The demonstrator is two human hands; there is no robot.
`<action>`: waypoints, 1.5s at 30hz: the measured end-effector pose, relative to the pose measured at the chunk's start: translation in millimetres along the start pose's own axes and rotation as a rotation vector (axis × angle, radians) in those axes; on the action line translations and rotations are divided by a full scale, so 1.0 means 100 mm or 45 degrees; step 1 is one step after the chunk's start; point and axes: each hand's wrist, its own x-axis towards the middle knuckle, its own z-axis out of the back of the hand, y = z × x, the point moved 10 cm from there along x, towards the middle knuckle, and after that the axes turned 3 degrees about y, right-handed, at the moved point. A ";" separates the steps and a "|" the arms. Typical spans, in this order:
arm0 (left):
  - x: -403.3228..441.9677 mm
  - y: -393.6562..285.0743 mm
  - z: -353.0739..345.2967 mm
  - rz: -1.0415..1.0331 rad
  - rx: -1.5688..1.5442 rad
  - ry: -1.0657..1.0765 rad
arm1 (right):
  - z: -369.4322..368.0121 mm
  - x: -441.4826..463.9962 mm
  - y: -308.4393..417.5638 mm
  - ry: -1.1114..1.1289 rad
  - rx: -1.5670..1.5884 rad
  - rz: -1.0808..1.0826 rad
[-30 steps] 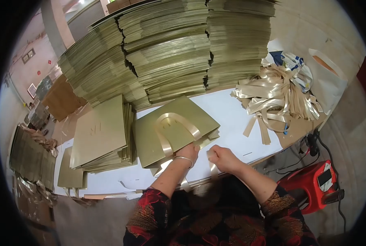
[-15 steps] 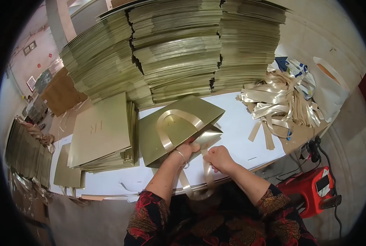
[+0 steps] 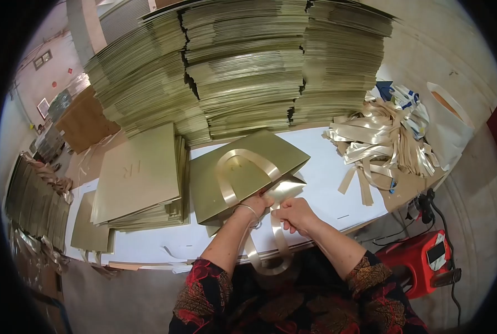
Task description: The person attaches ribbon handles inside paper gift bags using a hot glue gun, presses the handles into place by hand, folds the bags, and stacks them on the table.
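Note:
An olive-gold paper bag (image 3: pixel 206 178) lies tilted on the white-covered table, its opening towards me. One ribbon handle (image 3: pixel 222 177) arches over its upper face. My left hand (image 3: pixel 253 206), with a bracelet at the wrist, grips the bag's near edge; the fingertips are partly hidden in the opening. Just to the right, my right hand (image 3: pixel 295 215) has its fingers closed on a second ribbon (image 3: pixel 280 234) by the bag's mouth. That ribbon hangs in a loop over the table's front edge. Where it meets the bag is hidden by my hands.
Tall stacks of flat bags (image 3: pixel 243 67) stand at the back. Left of my work lies a pile of bags (image 3: pixel 140 172). A heap of loose ribbons (image 3: pixel 371 133) and a white sack (image 3: pixel 449 131) are at the right. A red stool (image 3: pixel 418 264) with a phone stands below.
My right hand has moved slightly left, nearer my left hand, still closed on the ribbon. The bag stays in nearly the same place, with a small shift of the view.

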 end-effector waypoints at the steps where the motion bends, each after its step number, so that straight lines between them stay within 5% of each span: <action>1: 0.02 0.04 0.02 0.001 0.002 -0.002 | 0.00 -0.02 0.01 -0.016 -0.006 0.025; 16: -0.03 -0.06 -0.02 0.081 0.005 -0.001 | 0.03 -0.05 -0.10 -0.014 0.019 0.086; 20: -0.07 0.07 -0.06 0.448 0.021 0.048 | 0.08 -0.05 -0.08 -0.028 0.030 0.064; 25: 0.10 0.38 -0.05 0.434 -0.008 0.055 | 0.22 -0.13 0.06 -0.157 -0.452 0.145; 26: 0.14 0.15 -0.11 0.143 0.869 0.201 | 0.23 -0.13 0.00 -0.154 -0.453 0.143; 27: 0.10 0.02 -0.29 -0.184 1.736 0.340 | 0.29 -0.19 0.12 -0.320 -0.687 0.384; 28: 0.08 0.01 -0.29 -0.181 1.735 0.339 | 0.29 -0.30 0.27 -0.486 -0.918 0.628; 32: -0.08 -0.07 -0.04 -0.031 1.189 -0.110 | 0.04 -0.56 0.63 -0.440 -0.730 1.121; 34: -0.26 -0.12 0.09 0.048 0.915 -0.322 | -0.30 -0.53 0.81 -0.176 -0.835 1.541; 36: -0.52 -0.35 0.21 0.155 0.845 -0.419 | -0.32 -0.29 0.78 -0.181 -0.787 1.522; 38: -0.54 -0.10 0.38 0.366 1.342 -0.265 | -0.33 0.34 0.51 -0.114 -1.030 1.167; 40: -0.68 0.02 0.67 0.334 1.157 -0.478 | -0.11 0.41 0.53 -0.296 -1.039 1.090; 41: -0.71 0.05 0.74 0.357 1.298 -0.379 | -0.15 0.51 0.46 -0.210 -1.673 1.005; 44: -0.82 0.01 0.94 0.030 1.294 -0.438 | 0.56 0.49 0.47 -0.443 -0.738 1.010; 45: -0.91 -0.14 0.94 -0.130 1.229 -0.489 | 0.55 0.48 0.54 -0.208 -0.511 1.022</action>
